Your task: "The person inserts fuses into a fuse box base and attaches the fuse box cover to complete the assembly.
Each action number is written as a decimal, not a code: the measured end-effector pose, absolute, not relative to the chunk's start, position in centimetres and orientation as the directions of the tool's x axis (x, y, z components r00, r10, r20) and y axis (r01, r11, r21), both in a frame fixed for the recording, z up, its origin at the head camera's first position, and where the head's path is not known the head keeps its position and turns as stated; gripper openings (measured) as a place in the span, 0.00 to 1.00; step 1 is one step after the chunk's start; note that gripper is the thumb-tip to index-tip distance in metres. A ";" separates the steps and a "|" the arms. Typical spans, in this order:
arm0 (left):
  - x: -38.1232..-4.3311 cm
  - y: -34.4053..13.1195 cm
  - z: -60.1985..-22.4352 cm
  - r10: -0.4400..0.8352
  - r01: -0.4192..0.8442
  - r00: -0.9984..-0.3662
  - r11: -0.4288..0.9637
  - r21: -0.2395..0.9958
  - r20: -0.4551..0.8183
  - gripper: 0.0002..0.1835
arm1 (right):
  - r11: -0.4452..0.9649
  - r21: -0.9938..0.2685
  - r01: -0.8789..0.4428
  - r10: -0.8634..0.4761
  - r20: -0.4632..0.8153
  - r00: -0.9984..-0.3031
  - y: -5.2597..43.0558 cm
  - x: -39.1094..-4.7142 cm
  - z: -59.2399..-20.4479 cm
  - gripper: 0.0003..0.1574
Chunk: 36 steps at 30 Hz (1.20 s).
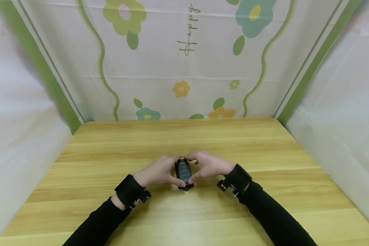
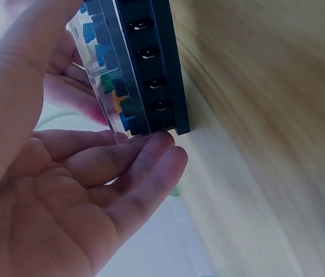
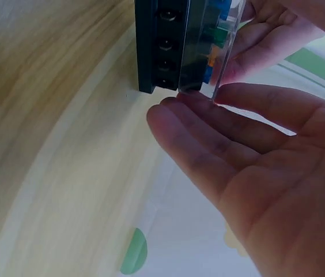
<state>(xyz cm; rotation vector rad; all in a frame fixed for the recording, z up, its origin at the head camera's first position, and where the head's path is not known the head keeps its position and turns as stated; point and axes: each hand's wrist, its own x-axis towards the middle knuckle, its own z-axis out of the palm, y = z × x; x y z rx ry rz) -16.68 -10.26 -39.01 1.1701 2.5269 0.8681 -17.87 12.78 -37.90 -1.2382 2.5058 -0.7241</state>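
A black fuse box [image 1: 183, 171] with a clear cover stands on the table, its long side running away from me. Through the cover [image 2: 129, 128] show blue, green and orange fuses [image 2: 117, 104], and a row of metal terminals [image 2: 154, 84] lines the black side. My left hand [image 1: 160, 171] grips it from the left, thumb at the near end and fingers at the far end. From the right, my right hand [image 1: 209, 164] holds it the same way. Both wrist views show fingertips right at the lower edge of the cover at the far end.
The wooden table [image 1: 184, 218] stretches out on all sides of the hands. Behind it hangs a white cloth [image 1: 160, 65] printed with flowers, and white cloth sides [image 1: 335, 136] stand at left and right. Black bands [image 1: 130, 191] with small cameras circle both wrists.
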 end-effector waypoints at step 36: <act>-16.2 -10.5 -39.0 0.753 0.655 -0.658 0.557 0.511 0.023 0.54 | 0.622 -0.400 -0.674 -0.765 -0.126 -0.631 12.4 -17.2 -36.3 0.54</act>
